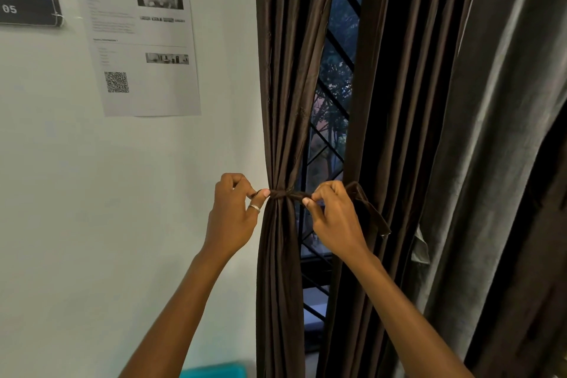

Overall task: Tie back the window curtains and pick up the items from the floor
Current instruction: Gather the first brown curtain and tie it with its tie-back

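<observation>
A dark brown curtain [283, 86] hangs at the left edge of the window and is cinched into a narrow bundle by a brown tie-back strap [287, 193]. My left hand [234, 212] pinches the strap's left end beside the bundle. On the other side, my right hand [333, 218] pinches the strap's right end, whose loose tail [372, 213] hangs down behind that hand. A second dark brown curtain [386, 101] hangs loose to the right. No floor items are in view.
A barred window [333, 107] shows between the curtains. A grey curtain [491, 132] hangs at the far right. A printed sheet [138, 40] and a dark sign [27, 4] are on the white wall. A teal object [214, 371] sits at the bottom edge.
</observation>
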Tool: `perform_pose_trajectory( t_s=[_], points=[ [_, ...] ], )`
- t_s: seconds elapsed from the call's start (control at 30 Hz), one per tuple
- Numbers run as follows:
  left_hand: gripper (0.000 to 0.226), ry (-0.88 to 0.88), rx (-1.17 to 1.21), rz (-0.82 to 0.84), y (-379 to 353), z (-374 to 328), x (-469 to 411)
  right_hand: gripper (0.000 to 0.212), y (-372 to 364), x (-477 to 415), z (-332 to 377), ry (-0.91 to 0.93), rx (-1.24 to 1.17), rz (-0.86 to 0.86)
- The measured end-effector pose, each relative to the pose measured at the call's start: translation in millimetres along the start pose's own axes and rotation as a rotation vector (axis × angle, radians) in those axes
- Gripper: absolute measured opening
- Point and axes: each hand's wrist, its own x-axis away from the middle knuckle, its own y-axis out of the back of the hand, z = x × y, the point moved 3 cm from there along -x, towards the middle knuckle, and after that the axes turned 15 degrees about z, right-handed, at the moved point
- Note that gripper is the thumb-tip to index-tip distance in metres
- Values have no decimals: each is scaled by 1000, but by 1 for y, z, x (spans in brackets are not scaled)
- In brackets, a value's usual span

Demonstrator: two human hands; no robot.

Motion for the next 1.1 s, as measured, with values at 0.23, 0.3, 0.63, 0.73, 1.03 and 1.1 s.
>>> perform_pose_trajectory(
  t_s=[0.23, 0.3, 0.63, 0.73, 1.03, 1.1],
  points=[
    [23, -20, 18, -4, -3, 4, -1, 20, -12, -1, 1, -45, -19, 32],
    [19, -27, 36, 0, -6, 6, 0, 19, -15, -1, 4, -63, -16, 32],
    [18, 17, 205, 62, -34, 16, 8, 9, -24, 4, 6, -149, -5, 72],
    [18, 36, 204, 119, -45, 10, 12, 7, -24, 9, -3, -169, -21, 100],
    [6, 55, 124, 238, -82, -26, 2, 5, -4, 20, -48, -151, -118, 97],
    [7, 77, 124, 237, -98, -44, -2, 6, 7, 26, -70, -148, -118, 119]
  ],
)
